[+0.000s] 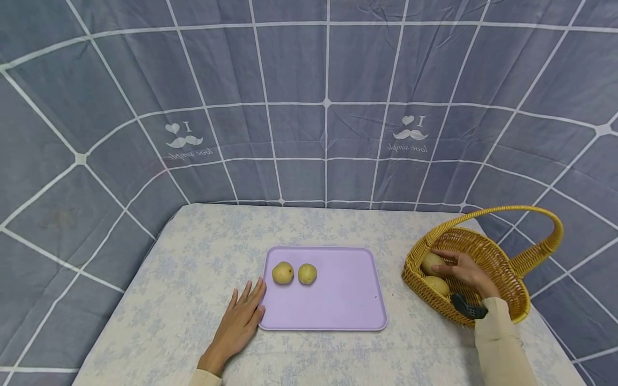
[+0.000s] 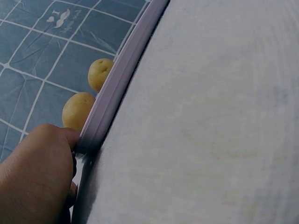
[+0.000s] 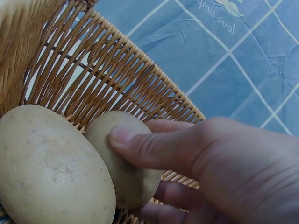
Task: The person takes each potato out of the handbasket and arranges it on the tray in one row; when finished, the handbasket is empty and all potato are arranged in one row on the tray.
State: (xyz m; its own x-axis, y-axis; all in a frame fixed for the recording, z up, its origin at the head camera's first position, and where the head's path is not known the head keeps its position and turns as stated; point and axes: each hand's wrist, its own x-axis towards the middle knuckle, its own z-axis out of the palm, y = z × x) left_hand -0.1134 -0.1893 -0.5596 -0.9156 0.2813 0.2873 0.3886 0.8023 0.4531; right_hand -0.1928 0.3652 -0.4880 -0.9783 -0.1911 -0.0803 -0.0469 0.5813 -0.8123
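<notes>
Right hand (image 1: 465,271) is inside the woven yellow wicker basket (image 1: 502,252), grip closed thumb-and-fingers round the farther small tan potato (image 3: 124,156); a second, larger potato (image 3: 51,168) lies touching it. Left hand (image 1: 243,316) lies flat and open on the counter (image 1: 193,257), fingertips against the flat lilac plastic tray's (image 1: 347,300) left edge, likely steadying it; two small potatoes (image 1: 294,273) sit side by side on the tray.

The purple tray (image 1: 338,300) carried two small potatoes (image 1: 294,273) side by side in its far left corner; the rest of its surface lay bare and reachable from above and from the right. The left hand (image 1: 241,321) lay flat on the table (image 1: 193,257), touching the tray's left rim and blocking that edge. In the wicker basket (image 1: 502,268), the arched handle (image 1: 531,225) spanned the opening, so access was from the front. Inside, the right hand (image 1: 465,271) and two larger potatoes (image 3: 51,168) crowded the bowl, touching one another, with wicker wall just behind.
</notes>
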